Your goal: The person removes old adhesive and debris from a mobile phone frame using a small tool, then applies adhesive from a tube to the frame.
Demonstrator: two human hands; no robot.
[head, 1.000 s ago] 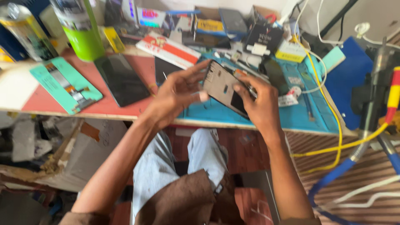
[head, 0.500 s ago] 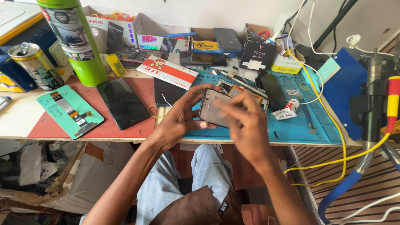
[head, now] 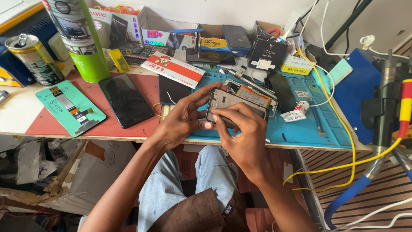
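While the left hand [head: 182,122] grips the opened phone [head: 235,105] by its end, steadying it just above the blue mat [head: 300,129], the right hand [head: 244,133] curls over the near edge, fingertips pressing the frame. Both hands closed on it; a dark phone [head: 124,99] & a teal back cover [head: 71,107] lie set aside at left, out of the way.

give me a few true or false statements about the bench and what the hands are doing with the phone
1. Both hands hold the opened phone frame above the blue work mat. True.
2. The left hand rests flat on the red mat. False: it grips the phone frame's left end.
3. A black phone lies face up on the red mat. True.
4. The green spray can lies on its side. False: it stands upright at the back left.
5. The right hand holds a screwdriver. False: no tool shows in it; its fingers press on the frame.
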